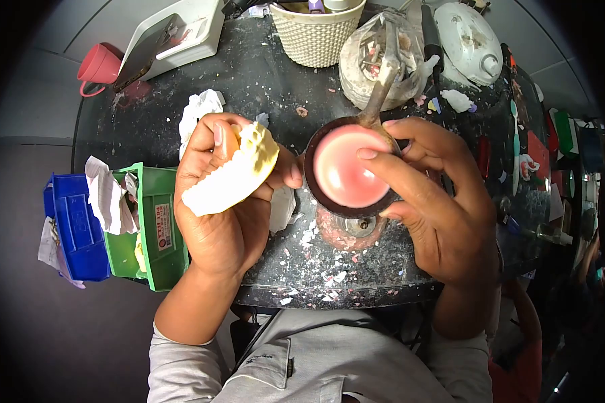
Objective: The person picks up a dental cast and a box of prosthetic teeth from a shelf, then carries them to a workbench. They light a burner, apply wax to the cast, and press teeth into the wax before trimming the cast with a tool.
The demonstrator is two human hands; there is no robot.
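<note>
My left hand [212,235] is closed around a pale yellow dental cast [232,176], its surface washed out white by glare and its edge bumpy. Just right of it sits a small dark round ladle [307,176] filled with smooth, glossy pink material [343,171], which looks like wax. The fingers of my right hand [444,195] curl round the ladle's right side, thumb at the lower rim. Its index fingertip lies over the pink surface; whether it touches cannot be made out. The ladle's handle slants up and away. Below the ladle shows a round pink-stained base [349,232].
Scraps litter the black table [255,101]. Green [165,269] and blue [81,258] bins stand at left. Behind are a pink cup [101,65], white tray [205,40], woven basket [316,37], plastic bag [356,67] and white rounded appliance [467,40].
</note>
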